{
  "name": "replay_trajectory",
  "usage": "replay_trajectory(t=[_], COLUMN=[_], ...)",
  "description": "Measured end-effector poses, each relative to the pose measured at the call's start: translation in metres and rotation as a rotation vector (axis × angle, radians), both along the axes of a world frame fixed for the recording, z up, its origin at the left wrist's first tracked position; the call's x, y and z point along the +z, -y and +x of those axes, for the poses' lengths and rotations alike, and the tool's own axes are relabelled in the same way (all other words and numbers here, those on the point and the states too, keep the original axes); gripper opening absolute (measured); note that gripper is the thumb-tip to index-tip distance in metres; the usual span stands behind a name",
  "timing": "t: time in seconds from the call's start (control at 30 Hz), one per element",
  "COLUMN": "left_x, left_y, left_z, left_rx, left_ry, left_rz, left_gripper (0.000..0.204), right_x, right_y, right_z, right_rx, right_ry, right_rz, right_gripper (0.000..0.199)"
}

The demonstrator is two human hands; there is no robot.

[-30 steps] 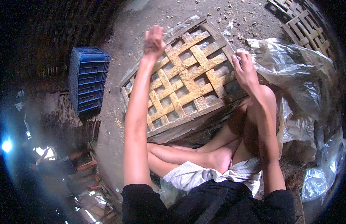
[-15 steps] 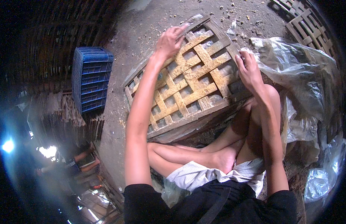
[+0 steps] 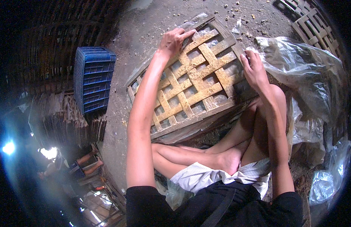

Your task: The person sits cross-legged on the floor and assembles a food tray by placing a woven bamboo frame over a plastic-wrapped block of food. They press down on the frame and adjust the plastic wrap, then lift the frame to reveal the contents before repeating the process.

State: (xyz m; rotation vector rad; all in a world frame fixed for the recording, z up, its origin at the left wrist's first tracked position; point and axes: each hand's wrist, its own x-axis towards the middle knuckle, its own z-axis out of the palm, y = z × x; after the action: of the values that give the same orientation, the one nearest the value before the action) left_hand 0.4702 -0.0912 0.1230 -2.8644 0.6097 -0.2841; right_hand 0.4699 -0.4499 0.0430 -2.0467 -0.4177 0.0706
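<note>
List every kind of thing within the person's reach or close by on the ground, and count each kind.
Woven bamboo lattice frame under both hands: 1
Blue plastic crate: 1
Clear plastic sheet at the right: 1
Slatted wooden panels, top right: 2
Total: 5

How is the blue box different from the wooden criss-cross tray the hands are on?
The blue plastic crate is blue, and its sides are a fine grid of small holes; the woven bamboo lattice tray is tan, with wide flat strips and big square gaps. The crate is a deep box; the tray is flat and shallow. The left hand and right hand rest on the tray, while nobody touches the crate. Both sit on the dirt floor.
</note>
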Motion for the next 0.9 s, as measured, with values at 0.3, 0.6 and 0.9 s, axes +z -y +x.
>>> replay_trajectory(t=[0.3,0.6,0.9], left_x=[-0.001,-0.001,0.006], left_y=[-0.010,-0.011,0.013], left_z=[0.008,0.010,-0.014], left_rx=[-0.150,-0.037,0.088], left_ry=[0.030,0.108,0.143], left_rz=[0.161,-0.072,-0.252], left_gripper=[0.047,0.030,0.026], right_x=[0.006,0.001,0.008], right_y=[0.002,-0.001,0.000], right_z=[0.000,0.001,-0.001], right_rx=[0.002,0.016,0.004], right_ry=[-0.040,-0.067,-0.085], right_rz=[-0.011,-0.044,-0.035], right_gripper=[0.041,0.043,0.042])
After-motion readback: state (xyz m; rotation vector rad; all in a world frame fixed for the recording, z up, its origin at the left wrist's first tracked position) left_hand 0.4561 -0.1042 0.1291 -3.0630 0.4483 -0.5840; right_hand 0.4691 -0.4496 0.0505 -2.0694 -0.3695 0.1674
